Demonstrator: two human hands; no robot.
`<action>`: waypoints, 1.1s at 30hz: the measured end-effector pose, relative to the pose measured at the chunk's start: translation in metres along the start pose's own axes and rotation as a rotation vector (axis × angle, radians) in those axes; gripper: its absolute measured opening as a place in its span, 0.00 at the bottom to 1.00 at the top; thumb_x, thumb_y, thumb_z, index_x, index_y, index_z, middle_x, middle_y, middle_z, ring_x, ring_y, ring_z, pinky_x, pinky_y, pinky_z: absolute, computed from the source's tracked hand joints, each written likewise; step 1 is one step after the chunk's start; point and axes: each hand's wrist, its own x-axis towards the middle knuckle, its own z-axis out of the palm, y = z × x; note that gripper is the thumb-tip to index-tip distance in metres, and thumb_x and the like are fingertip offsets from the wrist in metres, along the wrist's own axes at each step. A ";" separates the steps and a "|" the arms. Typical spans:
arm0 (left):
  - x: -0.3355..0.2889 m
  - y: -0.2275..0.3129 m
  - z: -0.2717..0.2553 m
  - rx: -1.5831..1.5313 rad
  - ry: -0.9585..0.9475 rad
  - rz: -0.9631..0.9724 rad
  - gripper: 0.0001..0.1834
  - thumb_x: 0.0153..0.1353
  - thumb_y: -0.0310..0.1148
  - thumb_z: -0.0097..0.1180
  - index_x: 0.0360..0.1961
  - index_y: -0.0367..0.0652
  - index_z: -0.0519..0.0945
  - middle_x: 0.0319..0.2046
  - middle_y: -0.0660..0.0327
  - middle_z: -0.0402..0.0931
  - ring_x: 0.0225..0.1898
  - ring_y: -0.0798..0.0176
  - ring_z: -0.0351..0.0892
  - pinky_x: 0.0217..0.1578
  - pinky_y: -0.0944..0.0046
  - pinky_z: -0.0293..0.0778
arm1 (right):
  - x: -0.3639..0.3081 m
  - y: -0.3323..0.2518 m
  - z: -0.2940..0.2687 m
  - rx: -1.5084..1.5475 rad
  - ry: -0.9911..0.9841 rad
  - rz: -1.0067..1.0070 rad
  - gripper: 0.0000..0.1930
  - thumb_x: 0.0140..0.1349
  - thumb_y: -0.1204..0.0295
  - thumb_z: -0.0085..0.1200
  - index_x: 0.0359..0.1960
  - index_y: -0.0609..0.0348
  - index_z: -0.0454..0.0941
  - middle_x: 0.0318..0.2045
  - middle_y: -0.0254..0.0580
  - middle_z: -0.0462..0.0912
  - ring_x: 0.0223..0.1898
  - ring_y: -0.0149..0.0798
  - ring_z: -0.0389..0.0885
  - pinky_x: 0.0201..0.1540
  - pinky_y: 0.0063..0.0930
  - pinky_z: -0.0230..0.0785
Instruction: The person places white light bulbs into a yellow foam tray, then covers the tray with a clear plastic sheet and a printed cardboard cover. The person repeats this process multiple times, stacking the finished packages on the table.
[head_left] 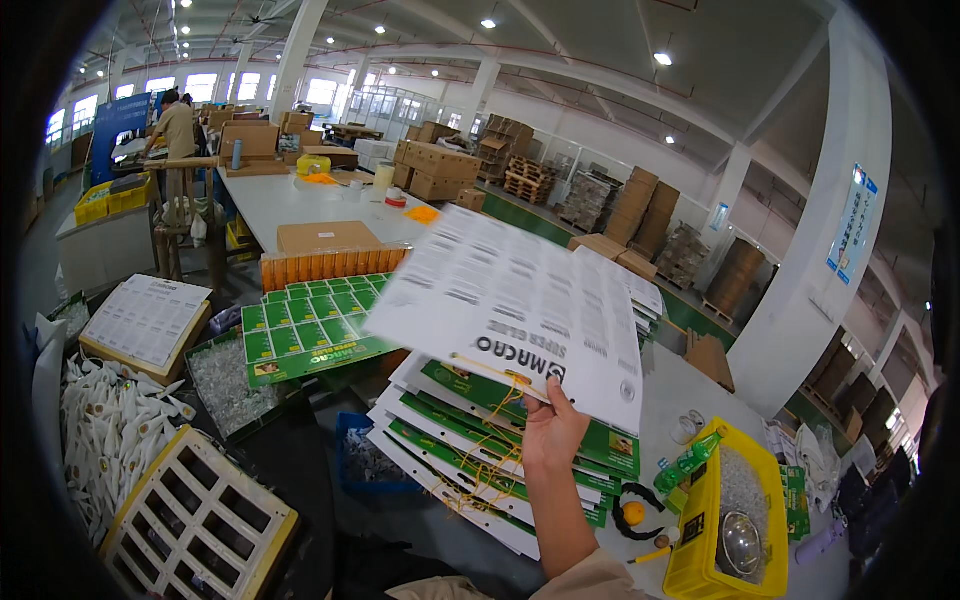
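My right hand (553,432) grips a large white printed display card (520,305) by its near edge, thumb on top. Yellow string (490,362) is threaded along that edge. The card is raised and tilted over a stack of green and white display cards (430,415), from which more yellow strings dangle. Left of the stack lies a green sheet of card panels (318,322). My left hand is not in view.
At left are a slotted white frame (190,515), a pile of small white tubes (115,430) and a bin of clear pieces (235,375). A yellow bin (695,555) holding a metal bowl (741,543), a green bottle (690,460) and an orange ball (633,513) are at right.
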 end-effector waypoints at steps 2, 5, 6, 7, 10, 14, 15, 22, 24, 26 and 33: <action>-0.001 -0.006 0.001 -0.041 0.070 -0.097 0.04 0.66 0.32 0.57 0.35 0.45 0.80 0.35 0.66 0.80 0.37 0.71 0.78 0.42 0.68 0.76 | 0.002 0.006 -0.015 -0.013 0.137 0.063 0.24 0.68 0.85 0.48 0.65 0.60 0.62 0.58 0.52 0.74 0.57 0.48 0.79 0.60 0.50 0.78; -0.010 -0.015 -0.008 -0.336 -0.118 -0.310 0.06 0.68 0.31 0.55 0.41 0.44 0.83 0.35 0.63 0.81 0.39 0.68 0.81 0.42 0.65 0.78 | -0.005 0.008 -0.042 -0.034 0.231 0.279 0.22 0.69 0.84 0.47 0.64 0.64 0.63 0.59 0.54 0.73 0.61 0.51 0.75 0.67 0.51 0.72; -0.015 -0.015 -0.008 -0.238 -0.015 -0.280 0.07 0.69 0.31 0.55 0.42 0.44 0.83 0.34 0.63 0.81 0.38 0.68 0.81 0.40 0.65 0.78 | -0.014 0.008 -0.045 -0.012 0.155 0.338 0.21 0.70 0.83 0.47 0.63 0.65 0.64 0.58 0.54 0.74 0.60 0.51 0.75 0.67 0.52 0.71; -0.020 -0.017 -0.006 -0.141 0.088 -0.254 0.07 0.69 0.30 0.54 0.43 0.44 0.83 0.33 0.62 0.81 0.37 0.68 0.80 0.39 0.65 0.78 | -0.028 0.001 -0.043 0.008 0.082 0.393 0.19 0.70 0.82 0.47 0.62 0.67 0.65 0.57 0.54 0.75 0.60 0.51 0.76 0.67 0.52 0.71; -0.026 -0.057 0.028 0.122 0.441 -0.123 0.08 0.69 0.31 0.56 0.46 0.43 0.82 0.36 0.63 0.81 0.37 0.67 0.80 0.39 0.65 0.79 | -0.066 0.000 -0.046 -0.138 0.056 0.538 0.16 0.71 0.78 0.49 0.58 0.70 0.69 0.53 0.54 0.79 0.58 0.49 0.78 0.64 0.48 0.74; -0.042 -0.051 0.017 0.065 0.317 -0.270 0.18 0.68 0.24 0.54 0.58 0.36 0.73 0.52 0.56 0.78 0.43 0.56 0.82 0.47 0.55 0.83 | -0.137 0.080 -0.051 -0.488 -0.575 1.084 0.14 0.71 0.75 0.52 0.56 0.65 0.73 0.50 0.48 0.82 0.50 0.41 0.83 0.52 0.36 0.79; -0.046 -0.052 0.014 0.287 0.271 -0.203 0.24 0.66 0.23 0.55 0.63 0.36 0.68 0.55 0.54 0.76 0.44 0.55 0.82 0.42 0.58 0.84 | -0.161 0.107 -0.044 -0.505 -0.740 1.101 0.13 0.72 0.75 0.52 0.55 0.65 0.74 0.49 0.47 0.82 0.48 0.39 0.83 0.51 0.34 0.80; -0.073 -0.069 0.018 0.720 0.415 -0.040 0.21 0.60 0.22 0.62 0.54 0.36 0.75 0.36 0.57 0.82 0.33 0.60 0.83 0.35 0.60 0.82 | -0.278 0.171 0.083 -0.414 -1.684 0.928 0.13 0.69 0.69 0.58 0.52 0.59 0.81 0.44 0.37 0.83 0.45 0.33 0.81 0.45 0.30 0.76; -0.074 -0.071 -0.008 0.663 0.415 0.049 0.20 0.59 0.27 0.68 0.51 0.38 0.77 0.35 0.61 0.81 0.33 0.64 0.82 0.35 0.62 0.80 | -0.320 0.152 0.111 -0.348 -1.921 0.586 0.14 0.65 0.71 0.61 0.52 0.57 0.82 0.42 0.40 0.83 0.47 0.38 0.81 0.51 0.34 0.75; -0.077 -0.069 -0.023 0.629 0.387 0.174 0.20 0.58 0.29 0.70 0.50 0.38 0.77 0.39 0.62 0.80 0.37 0.65 0.82 0.37 0.63 0.79 | -0.352 0.161 0.109 -0.149 -2.172 0.113 0.18 0.56 0.75 0.59 0.51 0.57 0.81 0.52 0.56 0.79 0.48 0.56 0.78 0.49 0.41 0.73; -0.083 -0.035 0.004 0.356 0.453 0.118 0.16 0.65 0.31 0.64 0.51 0.39 0.77 0.40 0.62 0.80 0.40 0.64 0.82 0.43 0.63 0.80 | -0.444 0.266 0.151 -0.178 -2.020 0.110 0.05 0.54 0.69 0.65 0.29 0.56 0.85 0.30 0.42 0.83 0.37 0.50 0.79 0.43 0.42 0.69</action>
